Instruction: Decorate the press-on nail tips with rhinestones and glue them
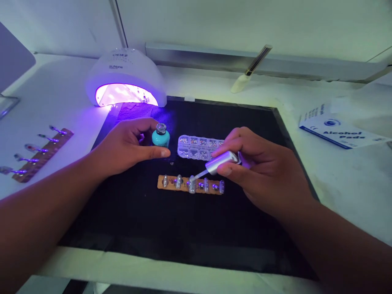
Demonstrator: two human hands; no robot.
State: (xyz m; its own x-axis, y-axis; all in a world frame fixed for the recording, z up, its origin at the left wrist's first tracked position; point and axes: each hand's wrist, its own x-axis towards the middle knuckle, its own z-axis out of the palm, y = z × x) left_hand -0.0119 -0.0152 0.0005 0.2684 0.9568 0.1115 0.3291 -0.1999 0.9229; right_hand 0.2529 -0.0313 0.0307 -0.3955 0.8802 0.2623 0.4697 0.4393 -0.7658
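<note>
My left hand (134, 143) is closed around the side of a small turquoise polish bottle (161, 138), whose neck stands uncapped. Between the thumb and fingers of my right hand (260, 163) is a silver-capped polish brush (221, 162), pointing down and left. Its tip meets the middle one of several shiny silver false nails (192, 187) mounted in a row on a wooden strip (185, 184). Just behind the strip lies a clear compartment case (196, 148) of small gems, its right end hidden by my right hand.
A white nail lamp (128, 69) glows violet at the back left. Another strip of nails on stands (41, 157) lies at the left. A brush with a pale bristle head (249, 71) rests at the back, and an alcohol pads box (339, 128) at the right. A black mat (159, 228) covers the table's middle.
</note>
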